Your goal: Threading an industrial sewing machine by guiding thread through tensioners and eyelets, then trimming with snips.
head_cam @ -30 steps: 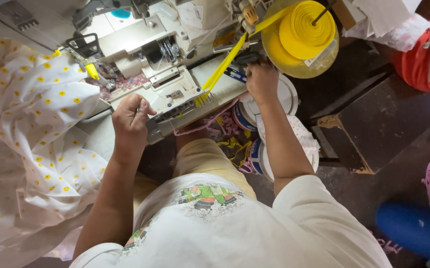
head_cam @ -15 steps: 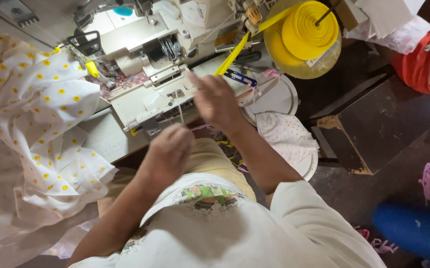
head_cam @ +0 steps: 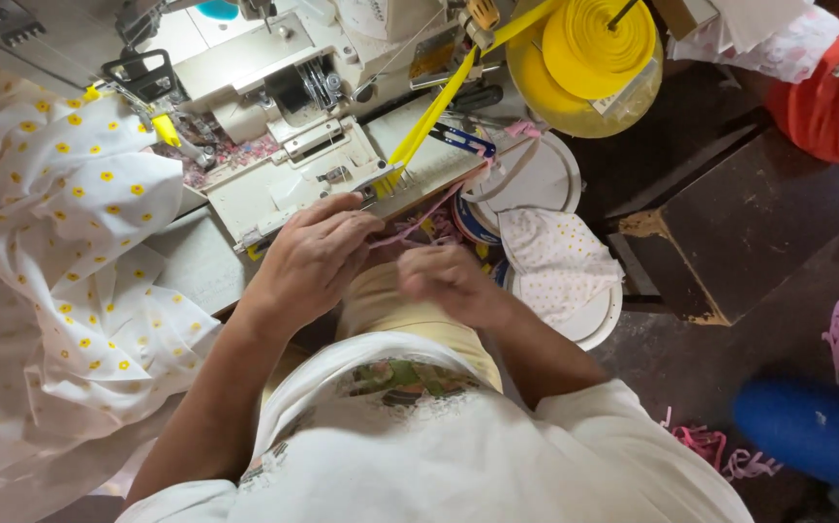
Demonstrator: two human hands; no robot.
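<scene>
My left hand (head_cam: 313, 257) hovers at the front edge of a white sewing machine (head_cam: 284, 165), fingers pressed together on a thin pink strip (head_cam: 418, 221). The strip runs from those fingertips up toward the machine's right end. My right hand (head_cam: 449, 281) is just to the right, over my lap, its fingers curled into a loose fist; whether anything is inside it is hidden. The two hands are a few centimetres apart.
White cloth with yellow dots (head_cam: 71, 242) is heaped at the left. A yellow tape (head_cam: 434, 111) leads from a big yellow spool (head_cam: 599, 48) down to the machine. A white bucket (head_cam: 599, 315) holds dotted cloth. Right of it is a dark wooden box (head_cam: 749, 223); pink scraps (head_cam: 710, 446) lie on the floor.
My right hand came back from the machine's right end to my lap and closed. My left hand rose from my lap to the machine's front edge.
</scene>
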